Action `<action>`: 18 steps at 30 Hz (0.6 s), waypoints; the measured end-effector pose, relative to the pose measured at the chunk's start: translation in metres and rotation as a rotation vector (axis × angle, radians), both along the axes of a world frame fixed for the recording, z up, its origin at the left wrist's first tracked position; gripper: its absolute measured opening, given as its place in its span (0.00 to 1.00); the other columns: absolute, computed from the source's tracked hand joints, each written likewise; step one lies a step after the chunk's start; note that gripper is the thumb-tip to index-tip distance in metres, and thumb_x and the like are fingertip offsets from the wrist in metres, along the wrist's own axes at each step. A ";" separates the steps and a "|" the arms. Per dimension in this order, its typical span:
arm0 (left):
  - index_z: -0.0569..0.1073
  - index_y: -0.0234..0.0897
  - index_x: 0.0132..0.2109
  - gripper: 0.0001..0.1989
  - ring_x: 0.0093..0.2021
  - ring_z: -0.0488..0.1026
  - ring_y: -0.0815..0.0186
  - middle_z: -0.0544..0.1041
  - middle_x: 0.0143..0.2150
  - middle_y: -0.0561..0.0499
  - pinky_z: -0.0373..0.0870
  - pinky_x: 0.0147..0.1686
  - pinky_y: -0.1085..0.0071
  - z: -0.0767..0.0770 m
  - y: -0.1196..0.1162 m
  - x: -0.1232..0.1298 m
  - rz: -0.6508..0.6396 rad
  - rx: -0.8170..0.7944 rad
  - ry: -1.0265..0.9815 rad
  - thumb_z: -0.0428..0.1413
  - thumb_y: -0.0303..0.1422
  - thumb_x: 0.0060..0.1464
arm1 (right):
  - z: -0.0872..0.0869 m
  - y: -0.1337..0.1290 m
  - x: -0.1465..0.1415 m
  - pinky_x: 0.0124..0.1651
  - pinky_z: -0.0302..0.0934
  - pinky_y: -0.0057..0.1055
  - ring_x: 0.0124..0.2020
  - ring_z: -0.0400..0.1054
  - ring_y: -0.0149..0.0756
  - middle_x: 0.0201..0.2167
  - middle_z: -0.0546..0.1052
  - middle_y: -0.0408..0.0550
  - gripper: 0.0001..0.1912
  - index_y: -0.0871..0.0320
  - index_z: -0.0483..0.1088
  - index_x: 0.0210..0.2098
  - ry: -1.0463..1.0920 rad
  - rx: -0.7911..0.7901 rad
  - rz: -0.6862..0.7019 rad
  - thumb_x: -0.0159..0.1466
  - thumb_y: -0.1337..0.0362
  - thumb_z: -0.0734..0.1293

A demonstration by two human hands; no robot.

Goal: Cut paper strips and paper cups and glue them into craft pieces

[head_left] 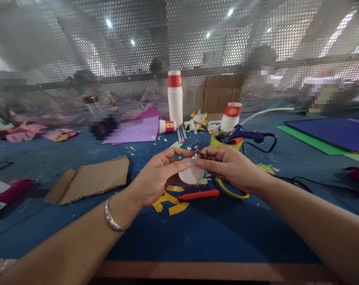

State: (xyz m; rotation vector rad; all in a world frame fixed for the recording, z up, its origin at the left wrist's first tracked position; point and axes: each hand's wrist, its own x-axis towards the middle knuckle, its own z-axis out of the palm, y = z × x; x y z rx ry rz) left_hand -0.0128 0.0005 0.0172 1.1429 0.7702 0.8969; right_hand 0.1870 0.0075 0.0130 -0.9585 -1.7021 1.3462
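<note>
Above the middle of the table, my left hand (158,174) is closed, pinching a round white paper disc (191,174) between thumb and fingers. My right hand (227,164) is closed at the disc's right edge. From its fingers a thin dark metal tool (201,152), which looks like small scissors, points left over the disc's top; its handle is hidden. Below the disc lie a red marker (199,194) and cut yellow paper pieces (178,208). Just beyond my right hand stands a yellow tape roll (216,138) with a blue glue gun (250,135) resting on it.
A tall stack of paper cups (175,103) and a shorter cup stack (231,116) stand at the back. Ridged cardboard (101,178) lies left, purple paper (135,131) behind it. Coloured sheets (330,132) lie right. Black cables cross the right side. A perforated metal screen (179,47) closes the back.
</note>
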 end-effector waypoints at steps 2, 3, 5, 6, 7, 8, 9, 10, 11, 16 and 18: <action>0.75 0.36 0.41 0.09 0.28 0.75 0.72 0.79 0.31 0.53 0.75 0.28 0.77 -0.001 0.000 -0.001 -0.009 0.001 0.016 0.65 0.33 0.54 | 0.000 0.000 0.000 0.19 0.36 0.27 0.19 0.46 0.23 0.19 0.60 0.35 0.22 0.59 0.68 0.27 0.002 -0.001 0.004 0.57 0.46 0.73; 0.75 0.36 0.41 0.09 0.28 0.75 0.72 0.79 0.31 0.53 0.74 0.27 0.78 -0.002 0.000 -0.001 -0.008 0.001 0.022 0.65 0.33 0.54 | -0.001 0.000 0.000 0.19 0.36 0.27 0.19 0.46 0.23 0.19 0.60 0.35 0.22 0.59 0.68 0.27 0.005 -0.003 0.004 0.57 0.47 0.73; 0.75 0.37 0.43 0.10 0.30 0.76 0.71 0.79 0.32 0.52 0.76 0.28 0.77 -0.002 0.000 -0.001 -0.009 -0.002 0.029 0.64 0.33 0.54 | -0.001 0.000 0.000 0.19 0.36 0.28 0.18 0.46 0.22 0.18 0.61 0.35 0.21 0.59 0.68 0.27 0.015 -0.006 -0.006 0.57 0.47 0.73; 0.74 0.38 0.44 0.11 0.32 0.76 0.70 0.79 0.34 0.52 0.77 0.30 0.75 -0.002 0.000 -0.001 -0.010 -0.003 0.029 0.65 0.33 0.54 | -0.001 0.000 0.000 0.19 0.36 0.28 0.18 0.45 0.22 0.18 0.61 0.34 0.20 0.58 0.68 0.27 0.022 -0.008 -0.014 0.57 0.48 0.73; 0.74 0.38 0.44 0.12 0.35 0.77 0.68 0.79 0.36 0.52 0.79 0.32 0.73 -0.001 -0.001 -0.002 -0.014 -0.007 0.029 0.65 0.32 0.54 | -0.001 0.000 0.000 0.19 0.36 0.28 0.17 0.44 0.22 0.17 0.60 0.33 0.20 0.58 0.68 0.28 0.033 -0.011 -0.023 0.58 0.48 0.73; 0.74 0.38 0.45 0.12 0.38 0.77 0.66 0.78 0.38 0.51 0.80 0.34 0.70 0.000 -0.001 -0.002 -0.022 -0.014 0.027 0.65 0.31 0.53 | -0.001 0.000 0.001 0.19 0.35 0.28 0.17 0.43 0.22 0.17 0.59 0.33 0.20 0.58 0.68 0.29 0.046 -0.015 -0.030 0.58 0.48 0.73; 0.74 0.37 0.44 0.12 0.41 0.77 0.64 0.78 0.40 0.51 0.80 0.36 0.68 0.001 -0.001 -0.002 -0.034 -0.024 0.022 0.65 0.29 0.53 | -0.001 0.000 0.001 0.19 0.35 0.28 0.16 0.43 0.21 0.17 0.59 0.32 0.20 0.58 0.69 0.29 0.059 -0.017 -0.035 0.58 0.48 0.72; 0.73 0.37 0.44 0.13 0.42 0.77 0.63 0.77 0.41 0.50 0.81 0.38 0.67 0.001 -0.002 -0.003 -0.047 -0.036 0.013 0.65 0.28 0.52 | -0.001 0.000 0.001 0.18 0.35 0.28 0.16 0.42 0.21 0.16 0.58 0.32 0.20 0.58 0.69 0.30 0.070 -0.018 -0.038 0.58 0.48 0.72; 0.73 0.37 0.44 0.13 0.43 0.77 0.61 0.77 0.41 0.49 0.81 0.39 0.66 0.002 -0.002 -0.003 -0.062 -0.048 -0.001 0.65 0.28 0.52 | -0.001 0.000 0.001 0.18 0.34 0.28 0.16 0.42 0.21 0.16 0.58 0.32 0.20 0.59 0.69 0.30 0.077 -0.018 -0.039 0.58 0.48 0.72; 0.73 0.36 0.45 0.11 0.43 0.79 0.60 0.78 0.41 0.47 0.81 0.40 0.66 0.002 0.000 -0.004 -0.095 -0.071 -0.069 0.63 0.31 0.55 | 0.000 -0.001 0.000 0.18 0.33 0.28 0.15 0.43 0.21 0.15 0.58 0.31 0.19 0.58 0.69 0.30 0.083 -0.011 -0.040 0.59 0.48 0.73; 0.74 0.35 0.44 0.09 0.41 0.79 0.61 0.78 0.40 0.48 0.81 0.40 0.68 0.002 0.001 -0.004 -0.096 -0.077 -0.078 0.62 0.31 0.56 | 0.000 -0.001 0.000 0.19 0.33 0.28 0.15 0.43 0.21 0.14 0.57 0.31 0.19 0.58 0.68 0.30 0.084 -0.013 -0.039 0.59 0.48 0.72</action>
